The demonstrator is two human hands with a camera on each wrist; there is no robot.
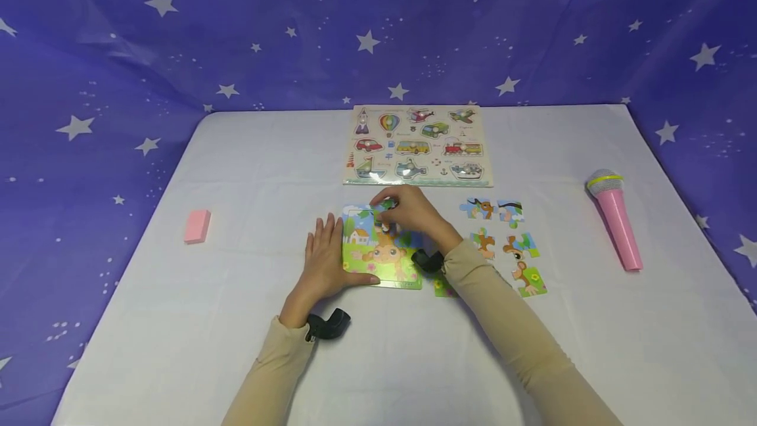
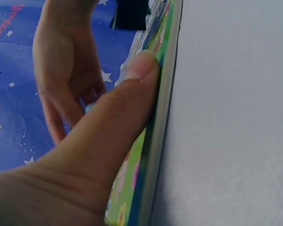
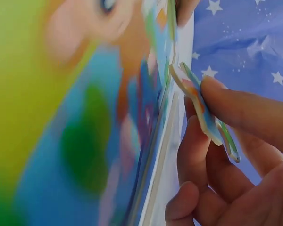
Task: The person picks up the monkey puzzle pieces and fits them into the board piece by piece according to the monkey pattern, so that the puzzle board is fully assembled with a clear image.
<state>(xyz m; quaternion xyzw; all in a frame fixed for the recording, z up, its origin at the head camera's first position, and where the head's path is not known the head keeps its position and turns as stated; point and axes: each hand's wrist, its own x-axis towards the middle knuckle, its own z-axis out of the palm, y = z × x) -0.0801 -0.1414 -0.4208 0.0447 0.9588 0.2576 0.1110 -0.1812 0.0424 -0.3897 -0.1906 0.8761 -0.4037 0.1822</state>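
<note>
- The right hand (image 1: 411,208) pinches a thin, pale-edged jigsaw piece printed blue, green and orange (image 3: 203,113) between its thumb and curled fingers; it is the nearer of the 2 hands to that piece.
- The piece sits at the fingertips over the far part of a square, glossy jigsaw board with a monkey picture (image 1: 408,284). Its long axis is the key relation: in the right wrist view it slants against the board's surface — not laid flat along it. I cannot tell whether its tip touches the board.
- The left hand (image 1: 324,258) lies at the board's left side, fingers straight and spread, thumb resting on the near edge; its fingers are curled round nothing.
- The left wrist view shows the board's thickness under that thumb; the right wrist view shows the piece's tilt and cut edge, which the fingers mostly cover in the head view.
- Only the head view gives the surroundings: at least 6 loose, multicoloured jigsaw pieces (image 1: 534,281) right of the board, a pale rectangular vehicle puzzle (image 1: 416,183) beyond it, a pink toy microphone (image 1: 621,232) far right — and a small pink block (image 1: 197,226) well apart on the left.
</note>
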